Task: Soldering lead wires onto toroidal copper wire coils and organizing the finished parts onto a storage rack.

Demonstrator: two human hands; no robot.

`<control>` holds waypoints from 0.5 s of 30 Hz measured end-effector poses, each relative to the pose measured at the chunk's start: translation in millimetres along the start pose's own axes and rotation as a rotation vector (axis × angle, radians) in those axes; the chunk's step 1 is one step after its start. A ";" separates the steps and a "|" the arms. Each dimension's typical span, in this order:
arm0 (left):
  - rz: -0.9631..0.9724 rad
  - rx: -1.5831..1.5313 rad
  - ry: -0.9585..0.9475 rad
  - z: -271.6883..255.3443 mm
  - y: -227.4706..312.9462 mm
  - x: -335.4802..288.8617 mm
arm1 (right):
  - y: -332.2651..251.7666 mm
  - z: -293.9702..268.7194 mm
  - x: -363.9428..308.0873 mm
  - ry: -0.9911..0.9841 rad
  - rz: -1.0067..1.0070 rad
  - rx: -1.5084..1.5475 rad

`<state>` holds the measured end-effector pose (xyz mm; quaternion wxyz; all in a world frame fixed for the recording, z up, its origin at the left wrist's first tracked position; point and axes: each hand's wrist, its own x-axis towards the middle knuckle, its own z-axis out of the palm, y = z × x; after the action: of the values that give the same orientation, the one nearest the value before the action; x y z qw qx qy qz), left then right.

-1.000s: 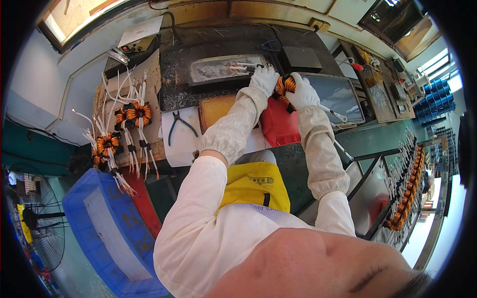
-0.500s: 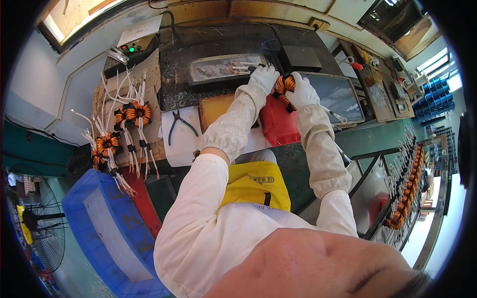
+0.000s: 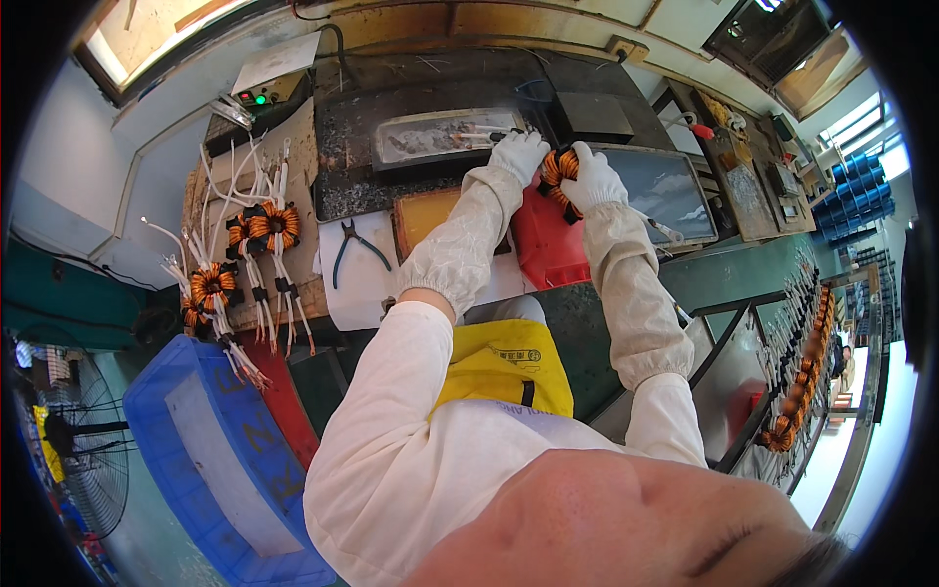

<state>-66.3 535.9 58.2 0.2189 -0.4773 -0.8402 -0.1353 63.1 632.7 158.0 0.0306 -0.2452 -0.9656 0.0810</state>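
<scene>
A toroidal coil [image 3: 560,176] of copper-coloured wire with black bands stands between my two gloved hands. My right hand [image 3: 596,182] is closed around its right side. Just left of the coil, my left hand [image 3: 519,154] is closed on wire leads [image 3: 486,133], whose bare copper ends reach out over the silvery surface of a rectangular solder pot [image 3: 393,147]. Most of my left fingers are hidden behind the glove's back. Other white leads [image 3: 665,228] hang out below my right hand.
A red tray [image 3: 553,249] lies below the coil, beside an amber block [image 3: 423,220]. Pliers [image 3: 360,252] rest on white paper. Finished-looking coils [image 3: 274,226] with leads lie at left, above a blue crate [image 3: 220,430]. At right stands a rack of coils [image 3: 804,377].
Almost nothing differs. Both hands stay in place, and the coil and the leads over the pot have shifted only very slightly.
</scene>
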 end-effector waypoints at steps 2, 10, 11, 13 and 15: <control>0.008 -0.005 -0.004 2.3 -1.6 0.7 | -2.6 -1.1 -0.9 -0.002 0.008 0.003; 0.032 0.009 0.009 0.5 -0.1 3.2 | -2.8 0.0 -3.1 -0.010 0.041 0.011; 0.034 0.008 0.010 1.3 -0.7 3.3 | -4.1 -1.1 -3.2 -0.013 0.045 0.011; 0.036 0.002 0.062 2.9 -2.8 3.1 | -6.6 -1.8 -2.6 -0.015 0.052 0.010; 0.015 -0.025 0.059 5.5 -4.2 1.4 | -10.3 -0.8 0.7 -0.005 0.039 -0.033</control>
<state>-71.8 537.2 54.1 0.2388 -0.4822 -0.8279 -0.1581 57.8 624.3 160.5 0.0224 -0.2643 -0.9619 0.0664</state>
